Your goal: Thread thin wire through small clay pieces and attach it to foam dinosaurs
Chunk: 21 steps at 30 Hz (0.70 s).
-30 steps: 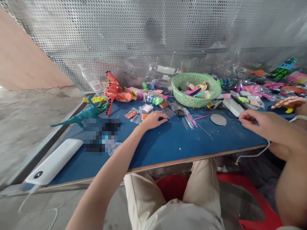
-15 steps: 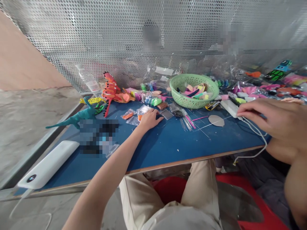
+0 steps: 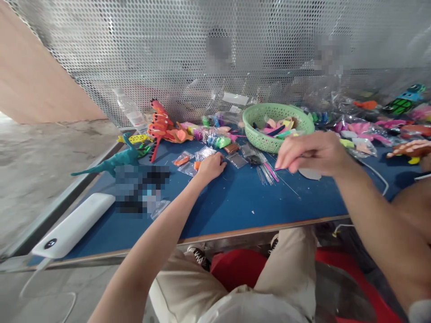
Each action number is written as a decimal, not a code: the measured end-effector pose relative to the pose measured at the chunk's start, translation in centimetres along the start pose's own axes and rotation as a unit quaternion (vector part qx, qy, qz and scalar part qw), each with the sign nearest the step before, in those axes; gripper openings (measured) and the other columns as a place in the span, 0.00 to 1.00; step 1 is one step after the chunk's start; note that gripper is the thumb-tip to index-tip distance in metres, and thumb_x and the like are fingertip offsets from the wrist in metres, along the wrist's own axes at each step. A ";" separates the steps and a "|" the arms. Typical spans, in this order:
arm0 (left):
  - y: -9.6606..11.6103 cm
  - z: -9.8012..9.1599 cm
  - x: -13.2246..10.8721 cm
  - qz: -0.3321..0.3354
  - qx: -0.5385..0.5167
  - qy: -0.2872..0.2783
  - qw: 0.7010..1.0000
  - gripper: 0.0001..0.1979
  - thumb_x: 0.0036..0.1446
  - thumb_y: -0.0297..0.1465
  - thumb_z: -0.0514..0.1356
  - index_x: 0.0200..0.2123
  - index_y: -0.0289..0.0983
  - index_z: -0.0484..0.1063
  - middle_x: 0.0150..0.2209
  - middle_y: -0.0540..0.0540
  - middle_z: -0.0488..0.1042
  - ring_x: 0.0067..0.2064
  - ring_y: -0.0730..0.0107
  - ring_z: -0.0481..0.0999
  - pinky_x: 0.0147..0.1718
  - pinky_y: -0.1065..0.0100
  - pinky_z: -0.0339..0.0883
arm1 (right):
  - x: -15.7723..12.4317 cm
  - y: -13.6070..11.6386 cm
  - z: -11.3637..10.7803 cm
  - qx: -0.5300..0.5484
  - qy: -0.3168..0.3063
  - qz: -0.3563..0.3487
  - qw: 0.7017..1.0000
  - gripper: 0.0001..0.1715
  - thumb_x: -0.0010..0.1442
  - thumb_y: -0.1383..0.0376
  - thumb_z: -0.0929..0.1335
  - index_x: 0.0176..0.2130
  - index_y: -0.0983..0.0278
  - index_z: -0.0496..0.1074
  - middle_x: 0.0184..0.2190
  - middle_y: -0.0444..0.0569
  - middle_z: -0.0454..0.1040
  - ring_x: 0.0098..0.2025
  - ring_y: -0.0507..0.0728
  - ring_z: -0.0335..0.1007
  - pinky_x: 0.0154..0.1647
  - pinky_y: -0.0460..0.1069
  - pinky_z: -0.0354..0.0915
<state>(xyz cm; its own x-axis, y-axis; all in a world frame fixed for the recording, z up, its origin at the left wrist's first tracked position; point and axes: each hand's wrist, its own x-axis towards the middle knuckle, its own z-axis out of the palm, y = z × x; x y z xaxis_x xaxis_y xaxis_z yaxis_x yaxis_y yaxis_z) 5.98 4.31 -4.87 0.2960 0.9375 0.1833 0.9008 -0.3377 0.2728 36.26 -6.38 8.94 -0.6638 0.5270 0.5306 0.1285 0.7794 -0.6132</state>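
Note:
My left hand [image 3: 210, 168] rests on the blue table, fingers loosely bent and apart from the thumb. It lies beside a small clear bag with an orange lump [image 3: 197, 165] and a bag of white material [image 3: 205, 153]. My right hand [image 3: 310, 153] hovers over the table in front of the green basket [image 3: 251, 130], fingertips pressed together. Whether something thin is between them cannot be made out. Just under the fingertips lie a pink stick [image 3: 271, 172] and several thin metal needles [image 3: 264, 176]. A grey oval piece [image 3: 310, 174] is partly hidden below that hand.
A teal dinosaur [image 3: 116, 159], an orange winged toy [image 3: 160, 123] and a white power bank [image 3: 76, 226] stand at the left. Colourful bagged pieces [image 3: 360, 130] line the back by the perforated metal panel [image 3: 168, 49]. Another person's bare limb [image 3: 412, 202] shows at right.
My right hand has moved left from the white cabled device to above the pink stick and needles. My left hand stays in place, its fingers a little more curled.

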 end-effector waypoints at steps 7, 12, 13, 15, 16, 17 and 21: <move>0.3 -1.5 -0.7 -0.028 0.053 -0.042 0.997 0.13 0.61 0.35 0.56 0.40 0.36 0.79 0.40 0.38 0.79 0.42 0.56 0.78 0.42 0.61 0.69 | 4.9 6.5 6.7 0.232 0.100 0.009 0.968 0.12 0.67 0.54 0.69 0.41 0.59 0.78 0.22 0.41 0.71 0.24 0.51 0.69 0.29 0.48 0.68; 1.0 -1.9 -1.0 -0.061 0.099 -0.045 0.992 0.16 0.60 0.39 0.56 0.41 0.37 0.81 0.43 0.35 0.79 0.43 0.48 0.79 0.40 0.57 0.70 | 5.9 7.7 7.7 0.073 0.147 0.027 0.986 0.14 0.68 0.53 0.68 0.41 0.59 0.79 0.24 0.42 0.71 0.22 0.50 0.61 0.23 0.47 0.57; 1.3 -1.8 -1.0 -0.068 0.099 -0.041 0.992 0.17 0.60 0.40 0.56 0.40 0.37 0.81 0.43 0.35 0.79 0.44 0.47 0.79 0.40 0.56 0.70 | 5.8 8.0 8.0 -0.002 0.136 0.031 0.990 0.14 0.68 0.54 0.67 0.41 0.59 0.80 0.27 0.44 0.75 0.25 0.51 0.64 0.26 0.48 0.59; 1.7 -1.6 -0.9 -0.082 0.097 -0.037 0.991 0.18 0.59 0.43 0.57 0.40 0.37 0.81 0.44 0.35 0.79 0.45 0.46 0.79 0.42 0.56 0.70 | 5.3 8.7 8.7 -0.153 0.109 0.041 0.981 0.14 0.69 0.56 0.66 0.41 0.59 0.80 0.34 0.47 0.80 0.30 0.53 0.70 0.32 0.50 0.61; 2.0 -1.5 -0.8 -0.087 0.097 -0.039 0.991 0.18 0.59 0.43 0.57 0.40 0.37 0.81 0.44 0.35 0.79 0.45 0.46 0.79 0.42 0.56 0.70 | 5.0 9.1 8.9 -0.214 0.097 0.049 0.971 0.14 0.69 0.57 0.66 0.42 0.59 0.80 0.37 0.47 0.81 0.33 0.55 0.71 0.34 0.50 0.60; 2.1 -1.5 -0.7 -0.091 0.100 -0.041 0.990 0.18 0.59 0.43 0.57 0.40 0.37 0.81 0.44 0.34 0.79 0.45 0.46 0.79 0.43 0.55 0.70 | 4.7 9.5 9.1 -0.261 0.083 0.062 0.960 0.14 0.70 0.58 0.65 0.42 0.59 0.80 0.39 0.48 0.81 0.35 0.56 0.73 0.35 0.51 0.60; 2.3 -1.7 -0.8 -0.073 0.098 -0.048 0.991 0.16 0.59 0.39 0.58 0.40 0.35 0.82 0.41 0.33 0.79 0.45 0.44 0.79 0.43 0.54 0.69 | 3.7 11.1 8.3 -0.291 -0.065 0.118 0.947 0.10 0.67 0.59 0.68 0.41 0.57 0.80 0.35 0.45 0.81 0.34 0.56 0.73 0.33 0.50 0.57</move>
<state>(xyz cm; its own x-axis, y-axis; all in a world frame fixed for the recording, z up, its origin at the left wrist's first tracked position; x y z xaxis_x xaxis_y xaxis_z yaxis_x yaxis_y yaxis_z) 7.31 2.67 -2.81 0.1791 0.9818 0.0627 0.9778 -0.1846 0.0990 29.15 1.42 -0.75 -0.6455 0.6936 0.3196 0.6446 0.7193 -0.2590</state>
